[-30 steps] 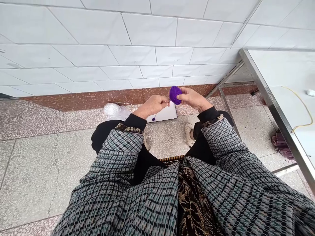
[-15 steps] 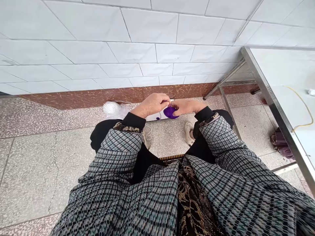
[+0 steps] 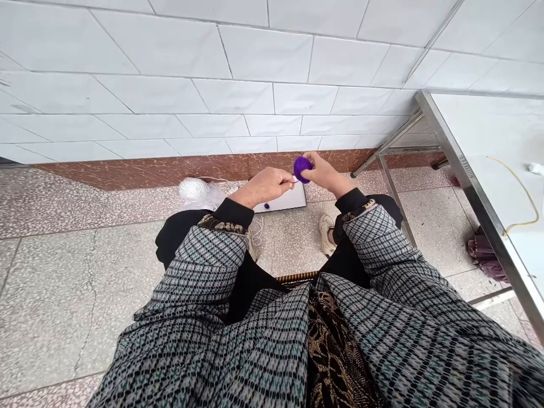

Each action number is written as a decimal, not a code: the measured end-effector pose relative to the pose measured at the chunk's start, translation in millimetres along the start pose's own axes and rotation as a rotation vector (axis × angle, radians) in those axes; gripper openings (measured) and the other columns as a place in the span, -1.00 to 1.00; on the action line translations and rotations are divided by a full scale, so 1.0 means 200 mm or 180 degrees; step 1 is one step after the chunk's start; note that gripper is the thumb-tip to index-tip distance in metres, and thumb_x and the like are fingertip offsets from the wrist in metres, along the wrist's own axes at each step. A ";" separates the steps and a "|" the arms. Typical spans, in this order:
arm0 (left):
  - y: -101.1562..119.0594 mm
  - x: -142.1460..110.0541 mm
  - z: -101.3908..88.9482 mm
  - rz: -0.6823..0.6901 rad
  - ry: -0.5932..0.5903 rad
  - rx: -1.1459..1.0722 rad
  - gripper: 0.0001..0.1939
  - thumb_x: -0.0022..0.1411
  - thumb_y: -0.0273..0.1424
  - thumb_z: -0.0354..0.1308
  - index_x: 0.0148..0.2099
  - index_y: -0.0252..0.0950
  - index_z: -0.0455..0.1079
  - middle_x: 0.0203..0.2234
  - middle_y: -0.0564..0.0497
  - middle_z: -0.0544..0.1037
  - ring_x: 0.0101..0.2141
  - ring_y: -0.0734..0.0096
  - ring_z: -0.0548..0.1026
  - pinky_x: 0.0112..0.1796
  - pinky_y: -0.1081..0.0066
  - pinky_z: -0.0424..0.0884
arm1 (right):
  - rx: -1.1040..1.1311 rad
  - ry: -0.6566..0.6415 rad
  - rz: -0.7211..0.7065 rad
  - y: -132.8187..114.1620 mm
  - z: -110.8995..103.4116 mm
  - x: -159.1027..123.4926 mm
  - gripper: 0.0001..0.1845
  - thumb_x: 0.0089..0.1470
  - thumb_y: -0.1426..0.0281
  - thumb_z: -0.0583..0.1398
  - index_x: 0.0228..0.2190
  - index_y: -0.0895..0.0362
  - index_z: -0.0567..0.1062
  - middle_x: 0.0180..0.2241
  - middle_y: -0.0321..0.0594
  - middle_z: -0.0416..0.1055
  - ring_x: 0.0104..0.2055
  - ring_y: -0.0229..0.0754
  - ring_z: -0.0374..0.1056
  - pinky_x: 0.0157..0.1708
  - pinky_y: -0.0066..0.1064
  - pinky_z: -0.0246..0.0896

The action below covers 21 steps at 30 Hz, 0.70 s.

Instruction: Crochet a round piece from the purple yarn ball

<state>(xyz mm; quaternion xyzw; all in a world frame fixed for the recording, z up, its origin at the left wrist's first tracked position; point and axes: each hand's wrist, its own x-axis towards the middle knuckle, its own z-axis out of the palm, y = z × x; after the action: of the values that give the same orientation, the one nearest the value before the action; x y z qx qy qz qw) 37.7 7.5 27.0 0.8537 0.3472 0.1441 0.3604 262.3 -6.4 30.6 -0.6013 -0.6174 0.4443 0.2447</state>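
My right hand (image 3: 325,173) is closed around a small purple yarn ball (image 3: 302,168), held up in front of the wall's brown skirting. Just left of it, my left hand (image 3: 267,186) pinches something thin beside the ball; the strand itself is too fine to make out. Both hands are out in front of my knees, above a white board (image 3: 291,201) lying on the floor, with a small purple bit (image 3: 266,205) on it.
A white ball of yarn in clear wrap (image 3: 196,191) lies on the floor by the wall to the left. A steel table (image 3: 467,170) with a yellow cord (image 3: 521,187) stands at the right, a dark purple cloth (image 3: 484,255) beneath it. My white shoe (image 3: 326,232) rests on the terrazzo floor.
Half a second ago both hands were lowered with the purple ball near the board; now my right hand has lifted the ball back up, and my left hand stays close beside it.
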 end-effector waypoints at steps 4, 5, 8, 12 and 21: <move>0.03 -0.01 -0.01 0.0079 0.0163 -0.0024 -0.75 0.37 -0.35 0.13 -0.26 -0.26 0.63 -0.27 -0.11 0.71 -0.26 0.30 0.56 -0.14 0.29 0.39 | -0.1048 -0.0719 0.0039 -0.04 0.03 -0.04 -0.60 -0.03 0.59 0.37 -0.18 0.08 0.39 -0.22 -0.25 0.44 -0.19 -0.12 0.33 -0.15 -0.29 0.23; 0.03 -0.01 -0.01 0.0109 0.0185 -0.0069 -0.76 0.37 -0.36 0.13 -0.26 -0.26 0.63 -0.27 -0.10 0.70 -0.25 0.31 0.56 -0.13 0.30 0.40 | -0.1087 -0.1023 -0.0051 -0.05 0.03 -0.05 -0.63 -0.03 0.59 0.37 -0.23 0.09 0.40 -0.26 -0.27 0.43 -0.22 -0.14 0.31 -0.18 -0.30 0.21; 0.02 0.01 -0.01 -0.0072 0.0314 -0.0161 -0.80 0.34 -0.40 0.16 -0.23 -0.27 0.63 -0.30 -0.07 0.68 -0.28 0.34 0.53 -0.16 0.32 0.39 | -0.0708 -0.1879 -0.0348 -0.06 0.03 -0.06 -0.73 -0.01 0.58 0.37 -0.32 0.10 0.44 -0.36 -0.34 0.39 -0.31 -0.21 0.24 -0.28 -0.35 0.16; -0.02 0.04 -0.01 -0.0749 0.0368 -0.0321 -0.84 0.31 -0.38 0.24 -0.29 -0.29 0.61 -0.44 -0.01 0.58 -0.38 0.37 0.45 -0.26 0.32 0.29 | 0.0369 -0.2062 -0.0281 -0.03 -0.02 -0.06 -0.76 0.00 0.53 0.32 -0.24 0.12 0.50 -0.38 -0.38 0.39 -0.43 -0.31 0.19 -0.44 -0.44 0.11; -0.03 0.06 0.03 -0.0854 0.0157 -0.0279 -0.85 0.21 -0.37 0.28 -0.36 -0.30 0.64 -0.53 0.03 0.54 -0.45 0.38 0.38 -0.30 0.29 0.23 | 0.1634 -0.0022 0.0291 -0.03 0.02 -0.02 -0.52 0.08 0.57 0.31 0.00 0.06 0.34 -0.31 -0.39 0.43 -0.50 -0.36 0.31 -0.49 -0.52 0.39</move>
<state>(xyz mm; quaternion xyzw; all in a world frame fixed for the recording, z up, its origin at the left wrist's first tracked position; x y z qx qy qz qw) 45.5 16.1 18.1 0.7793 0.4603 0.1305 0.4047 256.0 -10.8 35.1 -0.5452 -0.4574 0.5991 0.3668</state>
